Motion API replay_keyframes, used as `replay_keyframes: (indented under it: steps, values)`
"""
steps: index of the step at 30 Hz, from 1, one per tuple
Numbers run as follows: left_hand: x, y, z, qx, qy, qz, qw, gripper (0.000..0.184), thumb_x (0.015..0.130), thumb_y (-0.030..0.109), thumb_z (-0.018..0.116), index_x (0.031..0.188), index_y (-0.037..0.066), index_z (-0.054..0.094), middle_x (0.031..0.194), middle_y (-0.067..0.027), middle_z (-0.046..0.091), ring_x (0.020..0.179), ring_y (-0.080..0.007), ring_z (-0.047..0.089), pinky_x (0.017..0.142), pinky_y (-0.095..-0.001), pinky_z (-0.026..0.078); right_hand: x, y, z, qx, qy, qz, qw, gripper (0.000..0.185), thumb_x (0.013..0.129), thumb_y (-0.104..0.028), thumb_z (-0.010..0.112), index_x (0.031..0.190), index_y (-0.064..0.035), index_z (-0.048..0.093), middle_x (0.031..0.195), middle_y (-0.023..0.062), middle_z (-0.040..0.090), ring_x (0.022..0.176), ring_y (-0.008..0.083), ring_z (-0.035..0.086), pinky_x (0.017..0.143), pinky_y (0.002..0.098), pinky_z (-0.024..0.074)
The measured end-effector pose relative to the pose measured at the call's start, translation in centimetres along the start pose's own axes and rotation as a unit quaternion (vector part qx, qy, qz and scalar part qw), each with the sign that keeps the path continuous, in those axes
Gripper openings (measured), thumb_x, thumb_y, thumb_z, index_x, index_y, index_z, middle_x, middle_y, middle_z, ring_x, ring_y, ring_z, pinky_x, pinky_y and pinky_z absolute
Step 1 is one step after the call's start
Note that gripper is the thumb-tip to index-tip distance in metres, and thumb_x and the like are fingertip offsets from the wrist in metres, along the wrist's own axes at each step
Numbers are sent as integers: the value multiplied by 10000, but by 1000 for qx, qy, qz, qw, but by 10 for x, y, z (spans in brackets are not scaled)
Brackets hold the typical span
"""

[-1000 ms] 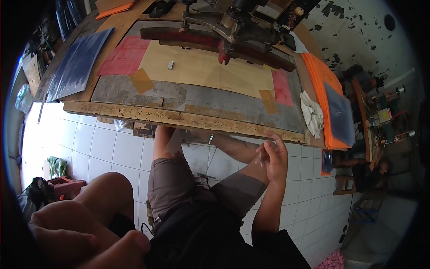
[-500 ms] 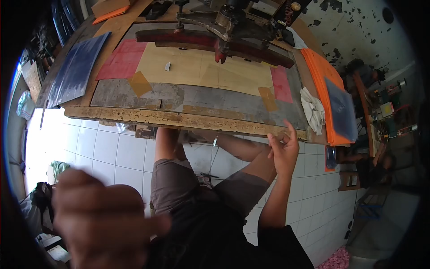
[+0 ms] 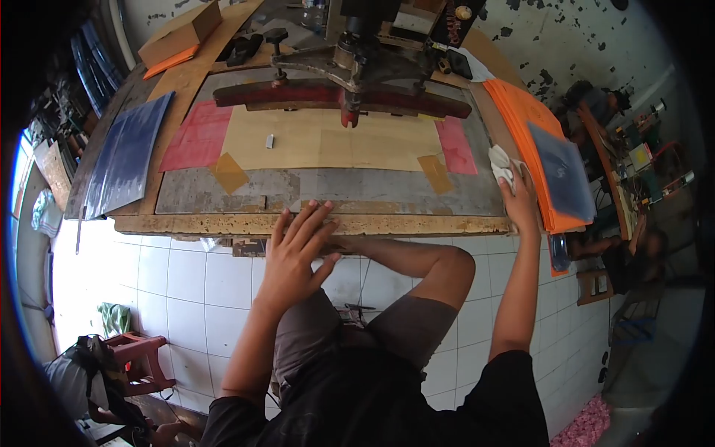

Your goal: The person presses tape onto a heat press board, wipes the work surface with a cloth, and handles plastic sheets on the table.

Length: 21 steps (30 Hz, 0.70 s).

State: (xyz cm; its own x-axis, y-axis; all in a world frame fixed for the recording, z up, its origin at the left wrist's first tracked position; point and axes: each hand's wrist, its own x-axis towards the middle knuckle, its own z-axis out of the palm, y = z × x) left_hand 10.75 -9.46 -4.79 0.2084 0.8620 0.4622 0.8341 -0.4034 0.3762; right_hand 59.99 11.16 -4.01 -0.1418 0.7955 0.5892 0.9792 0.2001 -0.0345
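Note:
My left hand is at the front edge of the worktable, its fingers spread and holding nothing. On the right, my right hand lies on a crumpled white cloth, its fingers over the cloth. Beyond my hands, a cream sheet lies flat between a red piece and another red piece. Brown tape pieces overlap its lower corners. A small whitish piece rests on the sheet. The red metal press bar spans above its far edge.
Blue plastic sheets lie at the left. Orange sheets with a clear plastic packet are stacked at the right. A cardboard box stands at the back left. Two people are at the far right.
My left hand has come up from the lower left to the table edge and opened. My right hand has moved right and forward onto the white cloth. The view has shifted slightly.

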Motion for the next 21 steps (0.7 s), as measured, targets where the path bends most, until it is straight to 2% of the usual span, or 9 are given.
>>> replay_keyframes:
  steps: [1,4,6,8,10,13,16,19,21]
  values:
    - [-1,-2,3,6,2,-1,1000,551,943,335,751,1448,142,649,1646,-59,515,1564,-286,419,1282,-570,262,4,2,5,53,-43,22,997,480,1054,-324,674,1458,-68,631,1469,189,581,1416,405,496,1184,460,414]
    - [-3,3,7,-17,0,-8,1000,564,910,303,774,1434,135,652,1645,-71,516,1580,-323,390,1304,-579,189,15,-7,-8,80,-105,76,988,453,1096,-280,620,1476,-35,606,1492,215,579,1391,420,546,1160,461,445]
    - [-4,7,13,-8,-4,-5,1000,574,902,348,784,1439,186,667,1638,-52,528,1584,-309,387,1297,-607,171,15,-64,-29,251,-91,108,958,408,1074,-226,642,1449,-64,632,1488,176,584,1400,418,523,1177,485,433]
    - [-6,12,21,3,-9,7,1000,580,901,362,786,1450,217,669,1636,-45,533,1583,-301,390,1292,-627,165,5,-152,-50,328,-57,16,943,368,1048,-176,662,1403,-83,670,1489,149,585,1391,406,541,1167,480,450]
    - [-11,12,29,12,-11,10,1000,593,900,380,790,1470,277,662,1641,-15,533,1575,-288,404,1282,-656,158,-12,-223,-62,260,-73,-229,935,395,1004,-136,690,1397,-103,671,1495,158,576,1396,394,542,1172,484,453]
    - [-13,7,33,20,-5,13,1000,596,902,374,792,1478,296,658,1646,3,528,1569,-286,413,1277,-663,166,-11,-245,-39,314,-159,-266,898,412,966,-105,714,1377,-119,683,1484,151,580,1401,382,543,1185,494,446]
    - [-13,10,30,14,-5,12,1000,594,909,356,789,1485,307,653,1648,13,526,1565,-288,417,1269,-667,181,20,-190,15,194,-60,-93,975,428,954,-88,726,1378,-128,684,1489,139,575,1412,371,537,1196,498,437]
    - [-11,7,32,3,0,13,1000,589,918,334,783,1491,306,647,1652,16,520,1565,-294,416,1263,-671,194,20,-218,17,196,-84,-76,974,391,977,-105,711,1367,-132,689,1489,124,575,1425,367,531,1203,501,428]
    - [-12,6,35,-2,-3,12,1000,588,923,318,775,1496,303,642,1654,16,517,1568,-298,413,1260,-674,198,8,-271,-22,322,-139,-265,898,376,994,-120,695,1370,-128,681,1483,135,578,1426,374,528,1195,514,427]
